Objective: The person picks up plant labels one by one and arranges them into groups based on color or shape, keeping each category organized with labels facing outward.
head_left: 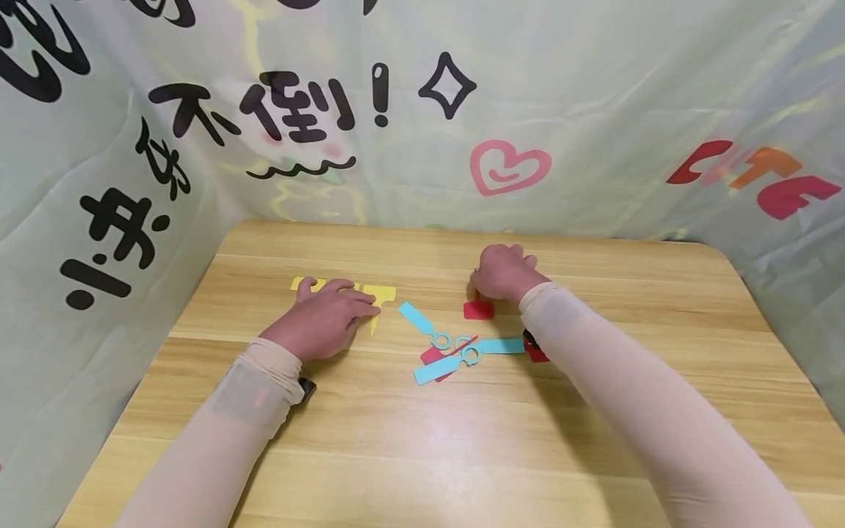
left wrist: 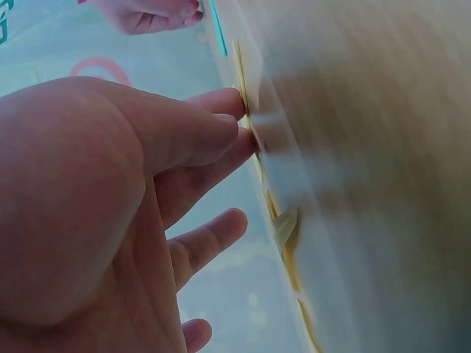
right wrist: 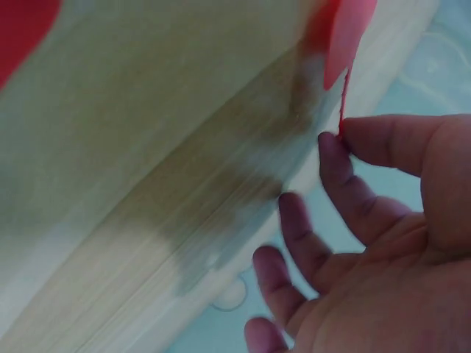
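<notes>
My left hand (head_left: 326, 319) lies over a row of flat yellow T-shaped plant labels (head_left: 379, 293), its fingers fairly straight and touching them. In the left wrist view the yellow labels (left wrist: 285, 254) show edge-on along the tabletop, below the fingertips. At the far middle of the table, my right hand (head_left: 505, 273) pinches the thin stem of a red T-shaped plant label (head_left: 478, 309) between thumb and forefinger. The right wrist view shows that red label (right wrist: 350, 37) tilted, its tip between the fingertips. The right hand's other fingers are loosely bent.
Between the hands lie several light-blue labels with ring ends (head_left: 416, 318), partly crossing another red label (head_left: 432, 356). One more red label (head_left: 538, 353) is partly hidden under the right forearm. A printed cloth (head_left: 409, 183) hangs behind the wooden table (head_left: 422, 455).
</notes>
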Demonstrator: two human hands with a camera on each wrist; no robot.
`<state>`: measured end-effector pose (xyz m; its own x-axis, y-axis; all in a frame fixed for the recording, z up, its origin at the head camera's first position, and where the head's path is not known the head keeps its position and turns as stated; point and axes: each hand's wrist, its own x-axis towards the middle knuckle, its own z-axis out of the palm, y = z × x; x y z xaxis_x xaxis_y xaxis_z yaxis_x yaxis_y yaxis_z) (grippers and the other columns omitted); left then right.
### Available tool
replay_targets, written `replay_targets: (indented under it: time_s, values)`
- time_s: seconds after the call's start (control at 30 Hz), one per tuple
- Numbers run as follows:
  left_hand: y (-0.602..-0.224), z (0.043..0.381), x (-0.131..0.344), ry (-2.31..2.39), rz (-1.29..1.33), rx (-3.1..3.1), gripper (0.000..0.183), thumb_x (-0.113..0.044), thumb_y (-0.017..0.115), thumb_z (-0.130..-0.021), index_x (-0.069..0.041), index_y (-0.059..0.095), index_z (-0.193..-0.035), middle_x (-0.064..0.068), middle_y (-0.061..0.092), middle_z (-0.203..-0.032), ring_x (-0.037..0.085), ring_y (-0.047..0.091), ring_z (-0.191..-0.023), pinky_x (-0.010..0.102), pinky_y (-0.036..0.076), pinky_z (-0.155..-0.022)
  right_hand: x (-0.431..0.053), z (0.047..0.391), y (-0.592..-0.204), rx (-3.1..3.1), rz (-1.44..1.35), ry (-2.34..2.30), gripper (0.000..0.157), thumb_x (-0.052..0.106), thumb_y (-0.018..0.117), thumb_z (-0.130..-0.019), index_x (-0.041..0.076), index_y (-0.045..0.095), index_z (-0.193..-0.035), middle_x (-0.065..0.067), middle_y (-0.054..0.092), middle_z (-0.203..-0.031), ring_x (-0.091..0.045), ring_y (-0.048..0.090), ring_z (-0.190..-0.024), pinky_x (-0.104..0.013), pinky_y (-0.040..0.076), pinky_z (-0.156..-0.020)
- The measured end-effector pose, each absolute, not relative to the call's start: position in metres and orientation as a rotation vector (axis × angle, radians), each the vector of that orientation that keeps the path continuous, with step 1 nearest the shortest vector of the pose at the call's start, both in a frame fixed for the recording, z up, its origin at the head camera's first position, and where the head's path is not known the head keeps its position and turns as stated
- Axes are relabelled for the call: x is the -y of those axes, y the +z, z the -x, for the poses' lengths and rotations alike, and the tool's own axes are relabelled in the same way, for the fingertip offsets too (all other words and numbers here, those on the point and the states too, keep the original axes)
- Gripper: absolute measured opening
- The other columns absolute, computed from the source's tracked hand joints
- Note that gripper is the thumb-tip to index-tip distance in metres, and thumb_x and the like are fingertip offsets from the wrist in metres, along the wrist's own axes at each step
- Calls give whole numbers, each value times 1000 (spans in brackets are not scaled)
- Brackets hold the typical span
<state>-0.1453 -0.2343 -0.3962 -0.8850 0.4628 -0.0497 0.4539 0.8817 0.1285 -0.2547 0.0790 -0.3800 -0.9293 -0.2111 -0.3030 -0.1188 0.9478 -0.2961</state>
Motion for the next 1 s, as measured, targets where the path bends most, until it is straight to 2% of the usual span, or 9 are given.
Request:
replay_targets:
  time_s: [0.1, 0.3, 0.57, 0.67, 0.73, 0.87, 1.0]
  values:
    - [-395, 145, 233, 174, -728, -2971, 31, -30, 57, -105, -35, 70, -133, -12, 60, -143, 28, 42, -141, 70, 16, -102, -79, 251, -380, -2798, 182, -358, 29, 25, 63, -92, 10, 64, -68, -12, 57, -91, -38, 40, -104, -58, 26, -92]
    - [-394, 145, 232, 169, -727, -2967, 32, -30, 58, -105, -35, 70, -133, -11, 60, -143, 28, 42, -141, 71, 16, -103, -78, 246, -380, -2847, 140, -292, 28, 28, 60, -94, 11, 62, -71, -13, 55, -93, -39, 38, -107, -62, 25, -94]
    - [-395, 144, 232, 177, -719, -2969, 31, -31, 57, -105, -36, 70, -133, -11, 61, -143, 28, 41, -143, 72, 16, -104, -82, 240, -380, -2899, 216, -273, 25, 24, 61, -91, 10, 61, -70, -12, 52, -93, -36, 36, -103, -55, 27, -88]
    - [-396, 145, 232, 179, -716, -2970, 31, -31, 57, -105, -36, 70, -133, -12, 60, -143, 28, 41, -143, 72, 16, -104, -87, 235, -378, -2923, 360, -335, 27, 20, 60, -92, 10, 64, -67, -10, 53, -97, -34, 37, -106, -52, 28, -87]
    - [-397, 145, 232, 181, -717, -2970, 31, -30, 57, -105, -36, 70, -133, -12, 60, -143, 28, 40, -143, 73, 16, -104, -91, 230, -377, -2925, 495, -381, 25, 21, 65, -93, 13, 71, -70, -8, 56, -105, -33, 38, -113, -51, 31, -89]
    - [-397, 146, 232, 187, -721, -2968, 32, -30, 57, -105, -36, 70, -133, -11, 60, -143, 28, 40, -143, 73, 16, -104, -102, 217, -376, -2857, 808, -424, 12, 23, 74, -92, 18, 80, -83, -5, 60, -121, -31, 40, -124, -54, 35, -94]
    - [-396, 145, 232, 185, -716, -2965, 32, -30, 58, -105, -36, 70, -133, -11, 60, -144, 28, 41, -143, 73, 16, -104, -109, 203, -374, -2737, 1076, -403, 4, 24, 81, -89, 20, 81, -88, -4, 62, -125, -30, 41, -125, -54, 37, -93]
